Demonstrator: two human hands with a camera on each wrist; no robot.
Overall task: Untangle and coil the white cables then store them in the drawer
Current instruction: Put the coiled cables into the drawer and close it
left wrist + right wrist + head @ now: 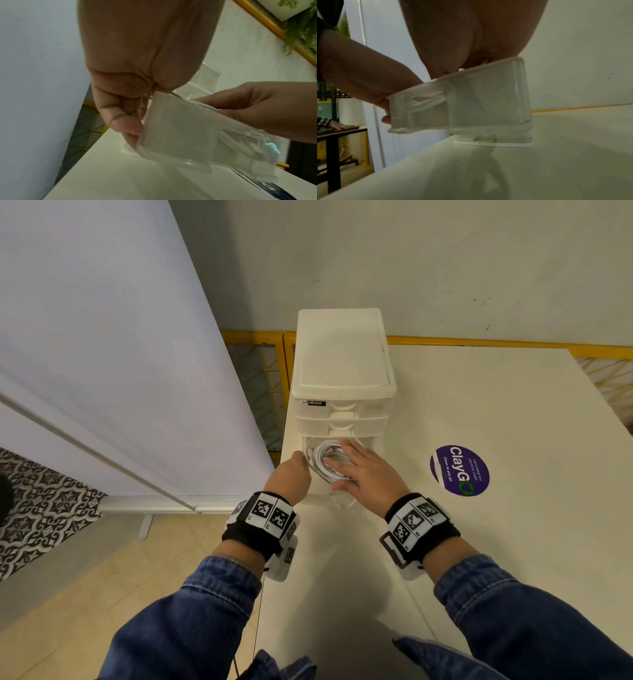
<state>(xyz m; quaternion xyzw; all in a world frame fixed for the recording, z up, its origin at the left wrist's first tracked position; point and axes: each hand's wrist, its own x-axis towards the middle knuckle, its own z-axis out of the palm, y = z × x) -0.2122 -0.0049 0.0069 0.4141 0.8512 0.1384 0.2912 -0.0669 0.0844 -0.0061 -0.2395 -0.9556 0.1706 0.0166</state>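
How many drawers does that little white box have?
3. The top drawer and middle drawer are closed; the bottom drawer is pulled out with the white cables inside.

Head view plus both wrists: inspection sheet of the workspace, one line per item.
Surface: white table, purple sticker on it.
Job's things: bottom drawer pulled open from the drawer unit; upper two shut.
Clutter: nothing seen.
Grips: left hand holds the drawer's left wall; right hand rests flat on the coil.
Cables: white coil lies inside the drawer.
Surroundings: grey wall, pale panel at left, yellow rail.
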